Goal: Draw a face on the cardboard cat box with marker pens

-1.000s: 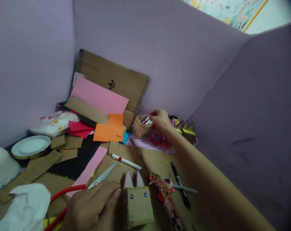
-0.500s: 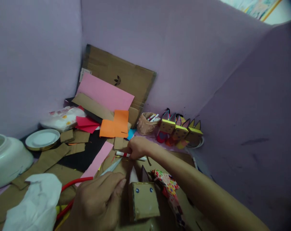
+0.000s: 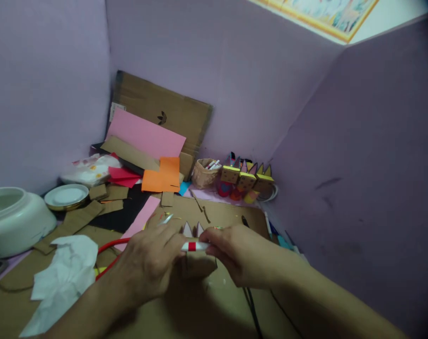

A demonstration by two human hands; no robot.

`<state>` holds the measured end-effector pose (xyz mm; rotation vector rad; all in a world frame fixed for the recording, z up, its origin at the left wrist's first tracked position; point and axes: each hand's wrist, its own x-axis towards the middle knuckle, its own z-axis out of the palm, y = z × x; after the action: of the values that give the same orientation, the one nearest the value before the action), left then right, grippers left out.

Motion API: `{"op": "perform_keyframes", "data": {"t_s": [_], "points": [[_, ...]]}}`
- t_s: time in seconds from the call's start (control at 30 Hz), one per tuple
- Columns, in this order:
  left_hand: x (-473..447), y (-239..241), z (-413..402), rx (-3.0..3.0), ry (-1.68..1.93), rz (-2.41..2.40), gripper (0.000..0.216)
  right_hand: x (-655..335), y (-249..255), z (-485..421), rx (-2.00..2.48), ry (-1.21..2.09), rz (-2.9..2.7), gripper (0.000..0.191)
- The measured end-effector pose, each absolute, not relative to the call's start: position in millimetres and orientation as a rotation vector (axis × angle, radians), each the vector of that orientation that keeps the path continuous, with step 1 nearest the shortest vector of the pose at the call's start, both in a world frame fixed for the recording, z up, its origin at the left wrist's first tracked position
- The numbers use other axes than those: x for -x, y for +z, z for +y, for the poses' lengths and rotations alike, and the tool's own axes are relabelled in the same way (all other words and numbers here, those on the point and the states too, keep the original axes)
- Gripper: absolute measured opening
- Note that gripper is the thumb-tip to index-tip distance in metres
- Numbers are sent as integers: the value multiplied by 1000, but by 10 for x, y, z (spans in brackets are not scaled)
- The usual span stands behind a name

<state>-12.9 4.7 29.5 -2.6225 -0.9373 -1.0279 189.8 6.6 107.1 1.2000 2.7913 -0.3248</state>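
Observation:
Both hands meet over a small cardboard box figure with two pointed ears [image 3: 196,261] on the brown cardboard sheet [image 3: 221,216]. A white marker with a red band [image 3: 194,246] lies crosswise between them. My right hand [image 3: 235,254] pinches its right end. My left hand [image 3: 148,259] grips its left end, fingers curled. The tip of the red-handled scissors [image 3: 166,219] shows above my left hand.
A woven cup of pens [image 3: 204,173] and three yellow-topped box figures [image 3: 245,178] stand at the back wall. Pink [image 3: 143,136] and orange paper [image 3: 162,176], cardboard scraps, a white plate [image 3: 66,196], a white bowl [image 3: 12,221] and crumpled tissue [image 3: 63,268] lie left.
My right hand came back from the pen cup, picked up the white marker from the cardboard and brought it over the box figure, where my left hand took its other end.

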Motion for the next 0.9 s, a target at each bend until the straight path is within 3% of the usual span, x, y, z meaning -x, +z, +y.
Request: {"op": "perform_keyframes", "data": {"t_s": [0.13, 0.23, 0.3, 0.4, 0.5, 0.63, 0.9], "points": [[140, 350, -60, 2942, -869, -881, 20, -2050, 955, -206, -1187, -203, 2767, 29], [310, 366, 36, 2725, -1034, -831, 23, -2304, 922, -325, -1515, -953, 2686, 14], [443, 370, 135, 2451, -1212, -985, 19, -2491, 857, -365, -1681, -1551, 2539, 34], [508, 346, 217, 2422, -1247, -1346, 22, -2643, 648, -384, -1839, -1924, 2498, 47], [402, 274, 218, 2504, -946, -1621, 29, -2609, 390, -398, -1794, -2195, 2345, 53], [296, 158, 240, 2541, -601, -1770, 36, -2515, 149, -431, -1842, -2452, 2249, 50], [294, 59, 288, 2718, -756, -1683, 33, -2529, -55, -448, -1843, -2657, 2145, 40]]}}
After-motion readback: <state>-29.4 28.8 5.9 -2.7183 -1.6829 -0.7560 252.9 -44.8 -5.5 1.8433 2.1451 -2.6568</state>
